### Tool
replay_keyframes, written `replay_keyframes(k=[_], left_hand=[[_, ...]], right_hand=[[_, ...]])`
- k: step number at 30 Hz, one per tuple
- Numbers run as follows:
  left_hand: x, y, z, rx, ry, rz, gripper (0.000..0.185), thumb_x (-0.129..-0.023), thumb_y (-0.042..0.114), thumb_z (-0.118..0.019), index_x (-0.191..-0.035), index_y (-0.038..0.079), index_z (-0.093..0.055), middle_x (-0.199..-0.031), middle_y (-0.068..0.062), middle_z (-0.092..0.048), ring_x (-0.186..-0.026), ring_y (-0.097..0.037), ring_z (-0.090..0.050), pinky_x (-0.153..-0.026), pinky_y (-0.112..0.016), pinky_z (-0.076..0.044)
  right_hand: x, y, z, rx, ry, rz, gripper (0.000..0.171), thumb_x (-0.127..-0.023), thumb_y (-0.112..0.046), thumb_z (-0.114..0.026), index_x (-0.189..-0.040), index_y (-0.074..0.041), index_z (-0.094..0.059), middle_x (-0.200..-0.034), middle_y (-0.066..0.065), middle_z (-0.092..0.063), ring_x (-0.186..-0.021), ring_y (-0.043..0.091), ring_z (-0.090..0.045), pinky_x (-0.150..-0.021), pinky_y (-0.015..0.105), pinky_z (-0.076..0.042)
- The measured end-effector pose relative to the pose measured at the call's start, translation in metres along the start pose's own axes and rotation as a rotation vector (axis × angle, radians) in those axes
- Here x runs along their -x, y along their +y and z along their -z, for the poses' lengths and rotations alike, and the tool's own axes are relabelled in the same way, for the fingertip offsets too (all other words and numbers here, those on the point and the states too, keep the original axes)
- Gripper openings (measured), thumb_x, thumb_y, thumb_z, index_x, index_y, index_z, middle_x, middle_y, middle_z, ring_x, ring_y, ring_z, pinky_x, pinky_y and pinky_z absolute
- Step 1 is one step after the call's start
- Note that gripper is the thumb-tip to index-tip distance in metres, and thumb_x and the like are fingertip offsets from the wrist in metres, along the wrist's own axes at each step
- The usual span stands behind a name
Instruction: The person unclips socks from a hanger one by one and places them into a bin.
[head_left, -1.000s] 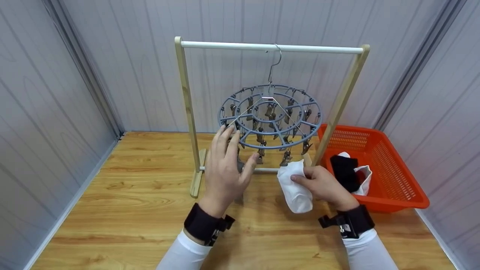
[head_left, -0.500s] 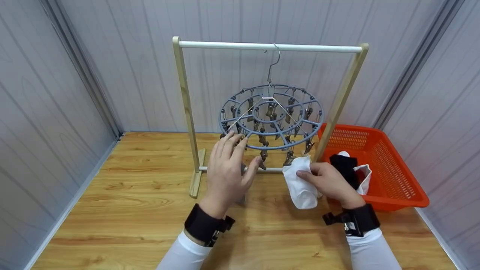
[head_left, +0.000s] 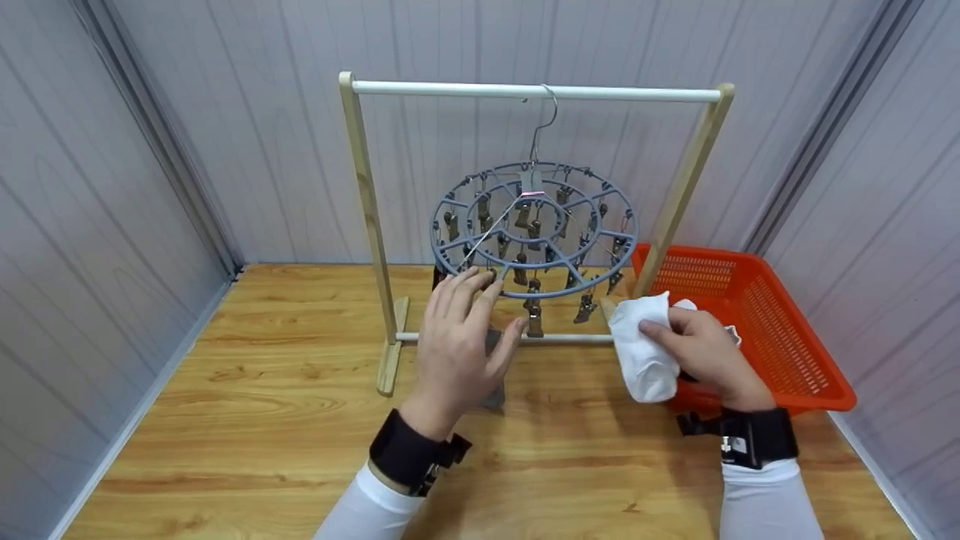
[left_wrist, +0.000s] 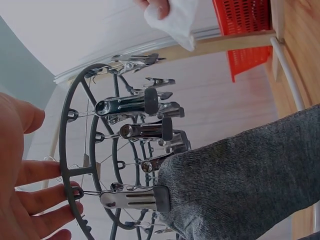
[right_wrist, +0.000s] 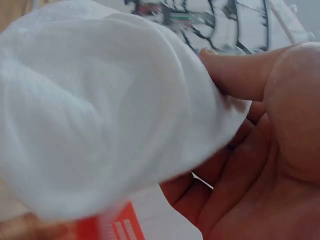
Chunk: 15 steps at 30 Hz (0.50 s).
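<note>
Left hand [head_left: 457, 341] has straight, spread fingers touching the front rim of the round grey clip hanger [head_left: 534, 229], gripping nothing. Right hand [head_left: 701, 352] pinches a white sock [head_left: 641, 346], thumb on top, fingers curled under it; the sock is in the air just right of the hanger, in front of the orange basket [head_left: 780, 352].

A grey sock [left_wrist: 240, 185] already hangs from one metal clip [left_wrist: 134, 198] at the front rim, mostly hidden behind the left hand in the head view.

Risks, as I judge them: the hanger swings freely on its single hook [head_left: 546, 124] over the white rail [head_left: 525, 91], so a push from the left fingers could tilt or spin it and move the clips away from the white sock. The sock is bunched, so a clip may catch only a thin fold and let it slip. Bumping the grey sock could pull it from its clip.

Counts: two hands, one hanger, one wooden rack [head_left: 364, 225], one basket, one white sock in hand, one grey sock clipped. Basket contents are hidden behind the right hand. Clips are many, too crowded to count.
</note>
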<state>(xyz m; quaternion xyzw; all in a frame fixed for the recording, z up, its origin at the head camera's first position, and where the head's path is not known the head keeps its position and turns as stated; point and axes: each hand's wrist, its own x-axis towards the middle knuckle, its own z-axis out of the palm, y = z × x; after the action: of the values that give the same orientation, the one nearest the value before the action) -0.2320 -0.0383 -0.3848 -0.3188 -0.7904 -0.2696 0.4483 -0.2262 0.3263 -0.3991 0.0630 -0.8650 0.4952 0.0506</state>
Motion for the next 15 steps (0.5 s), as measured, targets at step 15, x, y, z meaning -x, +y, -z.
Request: replay_keyframes(k=[15], left_hand=[[0.002,0.0,0.004,-0.002,-0.018,0.007,0.049,-0.105,0.029,-0.077,-0.14,-0.003,-0.071,-0.145,-0.021,-0.068,-0.143,-0.038,-0.059,-0.127,-0.061,-0.039]], right_hand=[[0.002,0.013,0.032,-0.111,0.437,-0.1,0.052,-0.114,-0.04,-0.064,-0.147,0.0,-0.067,-0.096,-0.009,-0.072,-0.08,0.007,-0.069,-0.069,0.021,-0.06]])
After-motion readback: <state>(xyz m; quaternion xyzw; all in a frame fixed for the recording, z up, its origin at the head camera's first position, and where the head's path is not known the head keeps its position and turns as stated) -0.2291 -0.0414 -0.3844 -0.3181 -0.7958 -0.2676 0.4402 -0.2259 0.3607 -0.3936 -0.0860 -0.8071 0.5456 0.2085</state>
